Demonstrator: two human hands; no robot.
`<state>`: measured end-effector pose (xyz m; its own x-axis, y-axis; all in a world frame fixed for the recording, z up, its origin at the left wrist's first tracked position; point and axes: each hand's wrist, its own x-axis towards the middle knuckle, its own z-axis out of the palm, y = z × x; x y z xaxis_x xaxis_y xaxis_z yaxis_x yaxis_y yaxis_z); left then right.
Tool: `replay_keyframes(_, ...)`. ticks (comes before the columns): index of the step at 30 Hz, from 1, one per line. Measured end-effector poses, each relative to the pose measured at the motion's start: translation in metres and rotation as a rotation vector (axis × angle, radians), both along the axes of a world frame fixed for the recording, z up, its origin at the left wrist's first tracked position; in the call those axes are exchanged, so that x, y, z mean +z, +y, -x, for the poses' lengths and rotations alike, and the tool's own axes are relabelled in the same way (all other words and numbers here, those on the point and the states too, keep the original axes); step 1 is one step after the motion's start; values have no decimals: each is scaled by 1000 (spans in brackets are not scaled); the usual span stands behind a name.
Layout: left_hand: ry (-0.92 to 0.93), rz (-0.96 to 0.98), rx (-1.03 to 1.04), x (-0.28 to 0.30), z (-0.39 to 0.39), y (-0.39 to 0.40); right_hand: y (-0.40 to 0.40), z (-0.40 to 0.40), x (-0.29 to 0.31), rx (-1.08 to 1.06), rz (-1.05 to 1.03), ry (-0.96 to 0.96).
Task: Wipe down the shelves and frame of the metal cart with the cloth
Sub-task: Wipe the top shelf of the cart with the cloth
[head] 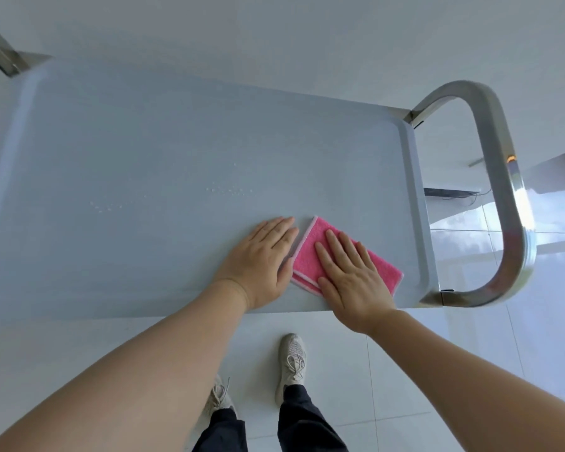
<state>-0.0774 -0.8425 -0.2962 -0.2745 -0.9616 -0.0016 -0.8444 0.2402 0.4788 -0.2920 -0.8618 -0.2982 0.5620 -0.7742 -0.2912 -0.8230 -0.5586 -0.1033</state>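
Right grip (349, 275) flat on pink cloth (310, 246); top shelf (144, 158) bears droplets (229, 190).

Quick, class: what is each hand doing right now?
Left hand: open, flat on the top shelf.
Right hand: open, pressing the pink cloth.

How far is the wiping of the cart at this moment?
Early, it seems. In hand: the right hand presses the folded pink cloth flat on the top shelf, near the handle; the left hand rests beside it. Left: water droplets remain mid-shelf; lower shelves are not visible.
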Motion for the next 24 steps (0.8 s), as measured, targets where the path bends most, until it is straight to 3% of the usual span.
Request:
replay_keyframes(5, -6, 15, -42, 14, -15, 18, 2, 0, 1, 0, -1, 22)
replay_keyframes(11, -128, 6, 121, 15, -81, 55, 1, 2, -2, 29, -6, 57)
replay_keyframes(20, -181, -44, 149, 6, -88, 60, -32, -3, 0, 444, 1, 74)
replay_keyframes(24, -191, -49, 138, 4, -89, 60, -53, -6, -2, 527, 8, 60)
